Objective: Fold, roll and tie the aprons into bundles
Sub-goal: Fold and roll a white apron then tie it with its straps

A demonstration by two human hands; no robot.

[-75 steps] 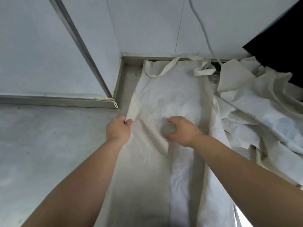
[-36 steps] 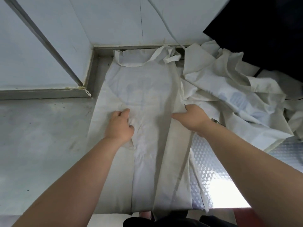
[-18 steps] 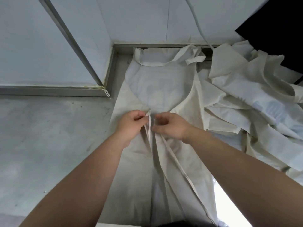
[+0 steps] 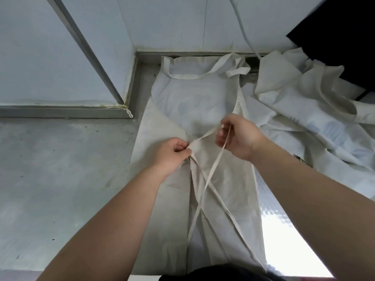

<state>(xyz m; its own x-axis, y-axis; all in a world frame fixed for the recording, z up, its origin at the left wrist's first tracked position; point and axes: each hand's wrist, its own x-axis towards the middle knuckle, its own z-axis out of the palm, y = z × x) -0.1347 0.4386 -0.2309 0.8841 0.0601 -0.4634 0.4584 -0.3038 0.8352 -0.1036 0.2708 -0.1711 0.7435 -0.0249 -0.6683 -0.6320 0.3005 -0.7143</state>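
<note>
**Head view.** One apron (image 4: 192, 102) lies flat on the tabletop (image 4: 60, 179), bib toward the wall, with its two side flaps folded in to meet along the middle. The left hand (image 4: 170, 157) forms a pinching grip, thumb and forefinger closed on the point where the flaps meet. The right hand (image 4: 239, 136) has its grip curled round a tie (image 4: 215, 165), held just above the cloth. This tie runs from the left pinch up to the right hand, then trails down toward the near edge. A second tie (image 4: 227, 211) lies loose and crosses the first; which one is on top cannot be told.

**Step in hand, as judged:** sorting out the ties before rolling. To do it well, the left pinch should stop the flaps from springing open while the right hand draws its tie straight and untwisted. Uncrossing the two ties first would likely prevent a tangle and leave both ends free for the knot.

**Count:**
- hands: two
- spread apron: one
- ties: two
- neck loop (image 4: 182, 77): one
- cable (image 4: 241, 27) on the wall: one
- black cloth (image 4: 334, 27): one

The heap of further aprons (image 4: 304, 110), just beside on the right, overlaps too much to count.
</note>
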